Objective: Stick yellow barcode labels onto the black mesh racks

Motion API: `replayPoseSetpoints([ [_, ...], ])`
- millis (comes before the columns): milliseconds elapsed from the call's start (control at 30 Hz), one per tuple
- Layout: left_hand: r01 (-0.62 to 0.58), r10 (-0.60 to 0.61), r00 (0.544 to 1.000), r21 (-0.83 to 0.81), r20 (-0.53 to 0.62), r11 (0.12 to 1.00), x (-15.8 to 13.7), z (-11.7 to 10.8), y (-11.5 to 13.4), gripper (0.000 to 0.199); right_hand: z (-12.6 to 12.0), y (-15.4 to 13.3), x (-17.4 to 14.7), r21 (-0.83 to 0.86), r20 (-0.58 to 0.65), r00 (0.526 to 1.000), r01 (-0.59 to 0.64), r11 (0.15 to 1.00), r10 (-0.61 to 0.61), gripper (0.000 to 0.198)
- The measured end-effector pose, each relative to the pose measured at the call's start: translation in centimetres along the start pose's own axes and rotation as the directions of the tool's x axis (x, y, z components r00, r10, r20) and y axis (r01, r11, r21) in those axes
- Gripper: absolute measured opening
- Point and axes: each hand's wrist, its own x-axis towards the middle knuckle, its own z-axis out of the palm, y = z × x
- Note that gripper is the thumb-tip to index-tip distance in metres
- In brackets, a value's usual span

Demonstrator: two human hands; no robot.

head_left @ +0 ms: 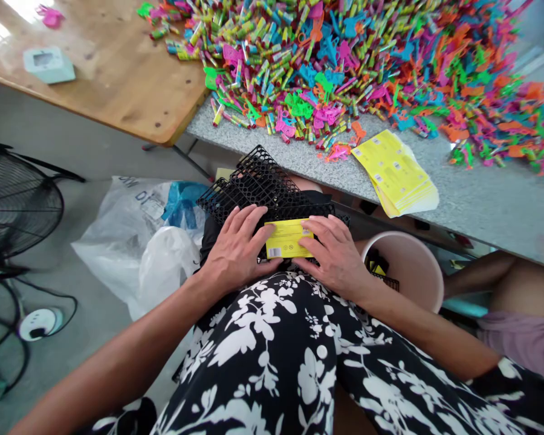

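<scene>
A small yellow printed label card (288, 244) lies between my hands, over my lap. Its left end is held by my left hand (236, 251), thumb below and fingers along the top. My right hand (338, 257) grips the right end the same way, fingertips covering part of the print. Beneath and behind the card are black plastic grid racks (272, 184) with round holes, stacked at an angle to one another. My hands hide their near part.
A grey stone table (476, 205) bears a pile of colourful plastic pieces and small tubes (272, 66). Yellow sheets (392, 169) are stacked at its edge. A white bucket (419, 272) stands right, near another person's leg (521, 284). Plastic bags (163, 260) and a fan (16, 205) are left.
</scene>
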Motion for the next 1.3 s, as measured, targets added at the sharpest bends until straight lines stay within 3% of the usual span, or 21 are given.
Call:
replayPoseSetpoints([
  [267,-0.005,0.005,1.0,-0.001,-0.021,1.0,0.6,0.2,0.1,0.055,0.0,-0.3,1.4,-0.074,0.054,0.998,0.015,0.997,-0.011,0.037],
  [400,-0.093,0.093,0.996,0.017,-0.008,0.996,0.8,-0.1,-1.0,0.054,-0.6,0.9,1.2,-0.1,0.099,0.993,0.08,0.992,-0.07,0.032],
  [633,-0.179,0.181,0.983,-0.064,0.03,0.982,1.0,-1.0,-3.1,0.05,-2.1,3.9,0.0,0.007,0.158,0.973,0.167,0.986,-0.166,0.026],
  [800,-0.194,0.196,0.98,-0.075,0.031,0.978,0.5,-0.8,-3.7,0.055,-2.8,3.9,-0.6,0.089,0.125,0.983,0.125,0.988,-0.136,0.028],
  [1000,-0.251,0.252,0.968,-0.08,0.004,0.965,0.1,-1.8,-4.0,0.063,-2.9,2.9,0.3,0.002,0.153,0.987,0.051,0.999,-0.051,0.065],
  [1067,-0.288,0.289,0.957,-0.079,0.005,0.954,0.3,-2.4,-4.0,0.067,-2.6,3.1,0.5,0.02,0.169,0.984,0.048,0.999,-0.051,0.069],
  [1300,-0.315,0.305,0.928,0.01,0.216,0.949,1.3,-2.9,-3.9,0.074,-2.2,3.4,0.9,0.089,0.16,0.986,0.027,0.996,-0.041,0.075],
])
